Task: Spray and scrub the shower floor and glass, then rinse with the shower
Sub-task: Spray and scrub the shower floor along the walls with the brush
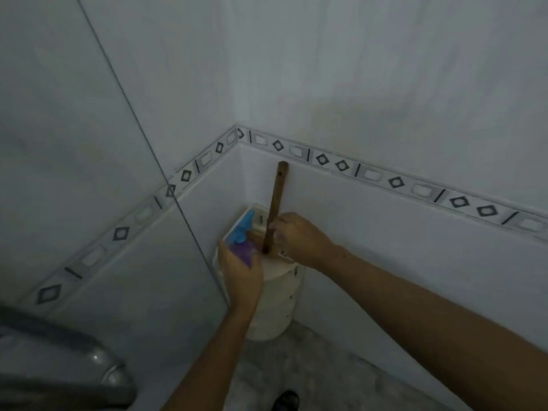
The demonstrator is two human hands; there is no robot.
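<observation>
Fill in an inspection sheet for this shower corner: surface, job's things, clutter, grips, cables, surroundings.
surface: grey mottled shower floor; wetness cannot be told.
job's things: purple spray bottle with blue trigger head; brown wooden handle, tilted, lower end at the top of a white round tub in the corner.
clutter: dark shape at the bottom edge, too dim to name.
grips: left hand holds the spray bottle; right hand grips the wooden handle low down.
cables: nothing seen.
surroundings: clear glass panel on the left; white tiled walls with a diamond-patterned border strip; grey curved fixture at lower left.
</observation>
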